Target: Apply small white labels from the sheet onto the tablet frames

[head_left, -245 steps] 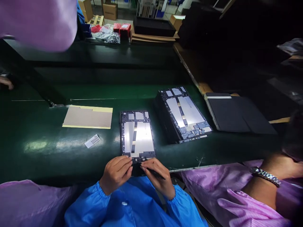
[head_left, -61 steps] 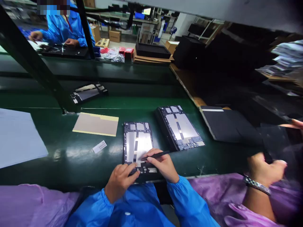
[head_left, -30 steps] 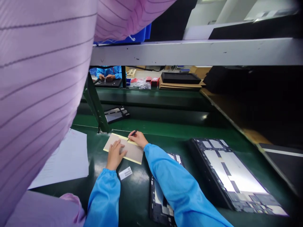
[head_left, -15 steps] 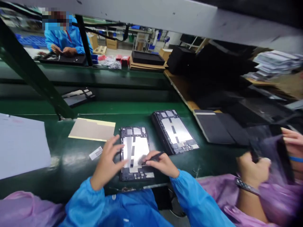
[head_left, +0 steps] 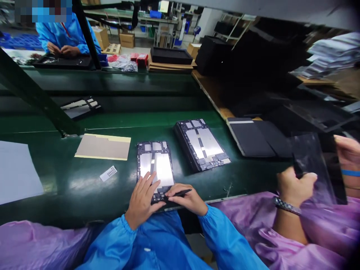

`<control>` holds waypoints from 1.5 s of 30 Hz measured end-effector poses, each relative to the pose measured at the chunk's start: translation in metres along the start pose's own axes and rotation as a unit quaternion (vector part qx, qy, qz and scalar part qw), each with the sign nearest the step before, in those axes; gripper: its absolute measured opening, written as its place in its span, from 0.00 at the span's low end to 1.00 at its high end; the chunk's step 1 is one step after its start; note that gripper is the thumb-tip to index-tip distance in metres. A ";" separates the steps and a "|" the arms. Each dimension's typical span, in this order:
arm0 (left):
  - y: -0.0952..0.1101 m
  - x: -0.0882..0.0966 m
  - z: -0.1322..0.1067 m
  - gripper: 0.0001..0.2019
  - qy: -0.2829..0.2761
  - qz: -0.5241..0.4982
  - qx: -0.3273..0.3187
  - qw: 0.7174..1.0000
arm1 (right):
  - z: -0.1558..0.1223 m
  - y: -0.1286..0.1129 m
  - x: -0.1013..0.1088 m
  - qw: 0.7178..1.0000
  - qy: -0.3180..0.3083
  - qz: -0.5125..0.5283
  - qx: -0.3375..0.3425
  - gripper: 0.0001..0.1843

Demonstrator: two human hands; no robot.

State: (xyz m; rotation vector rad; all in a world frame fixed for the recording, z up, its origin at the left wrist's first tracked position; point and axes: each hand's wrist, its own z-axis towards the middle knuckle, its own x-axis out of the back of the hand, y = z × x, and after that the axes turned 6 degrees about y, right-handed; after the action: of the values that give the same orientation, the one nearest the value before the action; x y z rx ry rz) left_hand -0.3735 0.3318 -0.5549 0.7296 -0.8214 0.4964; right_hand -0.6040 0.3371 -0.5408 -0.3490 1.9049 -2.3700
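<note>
An opened tablet [head_left: 165, 165] with bright metal plates in a black frame lies flat in front of me on the green bench. My left hand [head_left: 143, 199] rests over its lower left part, fingers stretched out and touching the plates. In my right hand [head_left: 188, 201] a slim, black, pen-shaped tool [head_left: 182, 192] is pinched, its tip hidden by the fingers at the tablet's lower right edge. I cannot tell what exactly the tool is. To the right stands a stack of similar tablets [head_left: 206, 142]. A small white label sheet [head_left: 108, 173] lies to the left.
A beige, yellow-edged sheet [head_left: 104, 147] and white paper [head_left: 17, 172] lie on the left. Behind them is another opened tablet [head_left: 81, 108] near a green post [head_left: 33, 90]. At right, a co-worker's hands [head_left: 295, 187] hold a dark panel with clear film.
My left hand has moved down and right onto the tablet's lower part. The right hand with the tool has shifted to the tablet's lower edge. The whole view has moved slightly.
</note>
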 end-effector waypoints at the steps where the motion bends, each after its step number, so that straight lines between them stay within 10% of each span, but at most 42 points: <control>1: 0.000 0.000 0.000 0.32 0.001 0.000 0.000 1.000 | 0.000 0.001 0.000 1.000 -0.002 -0.001 0.001 0.05; 45: 0.002 0.002 0.003 0.32 0.034 -0.011 -0.002 0.999 | -0.002 -0.003 0.004 0.999 -0.023 0.019 0.040 0.03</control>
State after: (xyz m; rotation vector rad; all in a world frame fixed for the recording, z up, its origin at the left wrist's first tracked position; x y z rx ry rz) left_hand -0.3753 0.3307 -0.5510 0.7135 -0.7500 0.4981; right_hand -0.6078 0.3387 -0.5381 -0.3539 1.7743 -2.3848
